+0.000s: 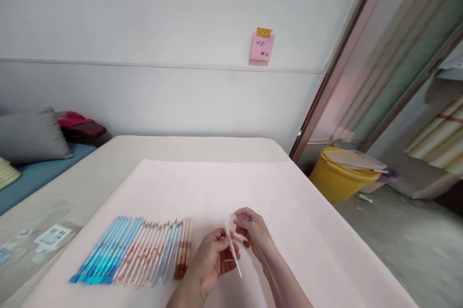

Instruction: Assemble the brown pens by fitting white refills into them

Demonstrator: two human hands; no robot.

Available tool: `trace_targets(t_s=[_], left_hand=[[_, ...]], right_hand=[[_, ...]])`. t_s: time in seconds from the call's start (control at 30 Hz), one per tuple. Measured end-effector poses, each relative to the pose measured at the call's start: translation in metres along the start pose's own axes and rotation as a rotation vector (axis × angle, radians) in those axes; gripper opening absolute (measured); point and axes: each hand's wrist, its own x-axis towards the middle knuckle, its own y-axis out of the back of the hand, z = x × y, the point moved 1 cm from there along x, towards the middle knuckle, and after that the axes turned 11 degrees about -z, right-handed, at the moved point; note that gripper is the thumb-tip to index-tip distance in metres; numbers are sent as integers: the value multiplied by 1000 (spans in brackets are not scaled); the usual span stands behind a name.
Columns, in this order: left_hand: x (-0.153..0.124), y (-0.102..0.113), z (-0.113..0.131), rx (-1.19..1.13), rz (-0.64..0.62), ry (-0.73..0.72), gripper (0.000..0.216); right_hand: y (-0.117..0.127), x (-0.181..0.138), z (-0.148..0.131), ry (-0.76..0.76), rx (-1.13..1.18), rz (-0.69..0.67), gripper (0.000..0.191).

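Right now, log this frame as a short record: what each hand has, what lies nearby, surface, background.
left hand: left hand holds a thin white stick in its fingers
right hand: right hand pinches a small pale piece beside the stick
nearby: row of pens, blue to brownish, left of the hands
surface: pale pink sheet
edge items: clear packets
background: pink note, yellow bucket

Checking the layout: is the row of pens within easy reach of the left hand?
Probably yes: the row of pens lies flat just beside the left hand, nothing between, though that hand holds a thin pen.
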Motion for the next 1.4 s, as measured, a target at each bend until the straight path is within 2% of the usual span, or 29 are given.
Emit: trace_targets(t_s=[0.1,0.23,0.3,0.4,0.53,0.67,0.83,1.03,1.13,1.4], left_hand=[[3,-1,-5,-31,-2,36,19],[8,9,-5,-204,173,-17,18],[10,16,0,-259,266,-84,17],[10,25,10,-289,329,-177,17],[8,30,18,-307,354,-223,15],[7,28,15,-290,320,-255,14],[8,27,15,-298,340,-287,9],[7,39,23,-365,421,-328,4],[9,43,22,-361,416,-311,4],[12,41,14,-344,377,-226,8]], right_hand=[[-1,-2,0,-11,185,11,25],[-7,-9,0,0,327,59,22],[-12,-15,-2,8,331,63,16],[-19,-23,-6,14,270,37,8],[-30,-32,-6,-3,196,-34,4],[-40,-39,-4,-35,176,-126,4],[-42,-38,0,-62,5,-154,9],[-12,-21,10,48,-295,59,7],[-2,-16,15,80,-442,91,9],[-12,-5,27,183,-798,58,16]])
